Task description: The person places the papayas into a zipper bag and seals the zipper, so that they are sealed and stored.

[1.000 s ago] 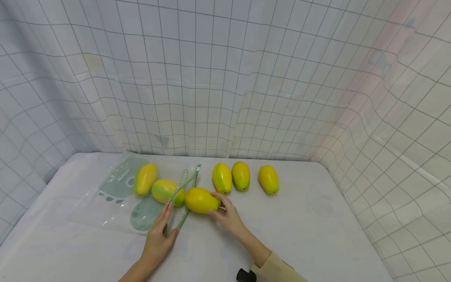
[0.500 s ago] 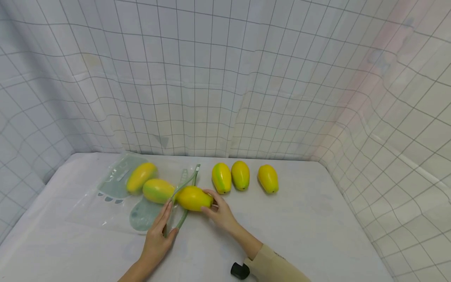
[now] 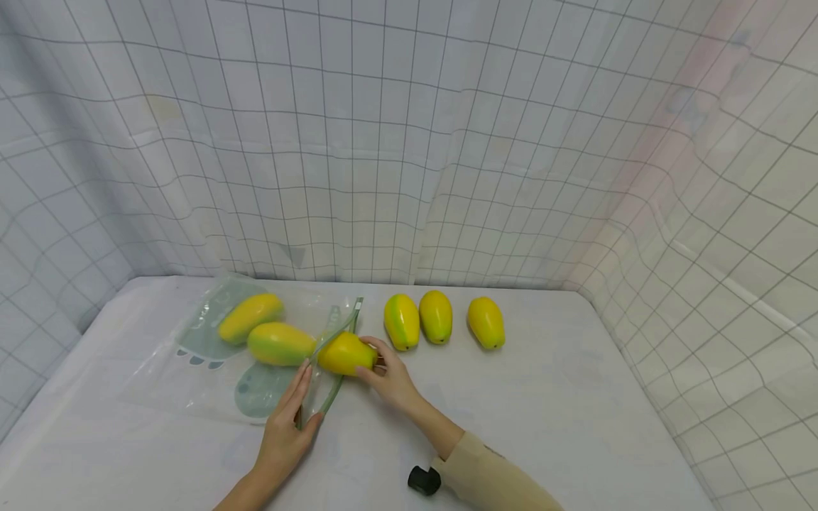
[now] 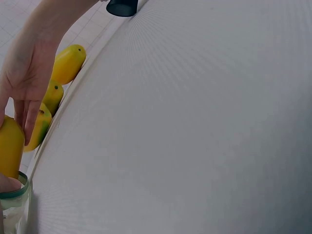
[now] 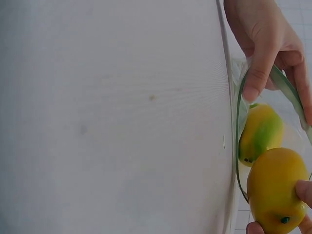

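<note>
A clear zip bag [image 3: 185,383] with green prints and a green-edged mouth lies flat at the left, two yellow-green papayas [image 3: 251,318] inside it. My left hand [image 3: 285,434] holds the mouth apart; in the right wrist view its thumb [image 5: 258,80] is at one green edge and the fingers are at the other. With my right hand [image 3: 393,380] I grip the stem end of another papaya [image 3: 345,353], its far end within the bag mouth. In the right wrist view this papaya [image 5: 275,187] sits right against a bagged papaya [image 5: 263,131].
Three loose papayas [image 3: 402,322] stand in a row behind and right of my right hand. A white cloth covers the table [image 3: 543,411]. Grid-patterned curtains [image 3: 383,142] rise at the back and sides. A black device [image 3: 424,481] is by my right sleeve.
My right hand has moved left, sliding its papaya further into the bag mouth. Both bagged papayas have shifted left, deeper into the bag. The left hand stays in place.
</note>
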`<state>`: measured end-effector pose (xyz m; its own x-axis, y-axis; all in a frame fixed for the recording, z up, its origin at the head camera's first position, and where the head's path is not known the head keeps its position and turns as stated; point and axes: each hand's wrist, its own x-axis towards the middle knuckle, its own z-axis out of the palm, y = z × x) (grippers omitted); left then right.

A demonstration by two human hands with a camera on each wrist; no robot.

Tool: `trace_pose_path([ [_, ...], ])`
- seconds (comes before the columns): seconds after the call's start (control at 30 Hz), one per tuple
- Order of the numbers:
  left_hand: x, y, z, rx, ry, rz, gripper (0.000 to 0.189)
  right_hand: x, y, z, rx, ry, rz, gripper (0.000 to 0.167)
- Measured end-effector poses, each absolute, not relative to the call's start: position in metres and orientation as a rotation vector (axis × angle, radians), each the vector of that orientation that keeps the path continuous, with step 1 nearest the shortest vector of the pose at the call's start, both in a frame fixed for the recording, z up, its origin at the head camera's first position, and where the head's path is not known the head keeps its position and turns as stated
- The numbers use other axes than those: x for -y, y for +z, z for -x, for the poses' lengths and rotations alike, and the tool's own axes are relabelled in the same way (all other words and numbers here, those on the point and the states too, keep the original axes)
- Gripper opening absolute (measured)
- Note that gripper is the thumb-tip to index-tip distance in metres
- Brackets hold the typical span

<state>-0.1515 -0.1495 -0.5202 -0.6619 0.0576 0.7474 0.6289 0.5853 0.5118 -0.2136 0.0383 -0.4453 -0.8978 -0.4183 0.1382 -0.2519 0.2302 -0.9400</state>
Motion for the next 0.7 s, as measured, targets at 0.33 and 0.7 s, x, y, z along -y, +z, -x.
trace_pose_path([
  [0.33, 0.149, -0.520, 0.152, 2.113, -1.045, 0.547, 0.095, -0.022, -0.474, 0.231, -2.425, -1.778, 0.616, 0.046],
  [0.7, 0.149, -0.521, 0.152, 2.124, -1.032, 0.524, 0.096, -0.010, -0.485, 0.239, -2.446, -1.792, 0.562, 0.051],
])
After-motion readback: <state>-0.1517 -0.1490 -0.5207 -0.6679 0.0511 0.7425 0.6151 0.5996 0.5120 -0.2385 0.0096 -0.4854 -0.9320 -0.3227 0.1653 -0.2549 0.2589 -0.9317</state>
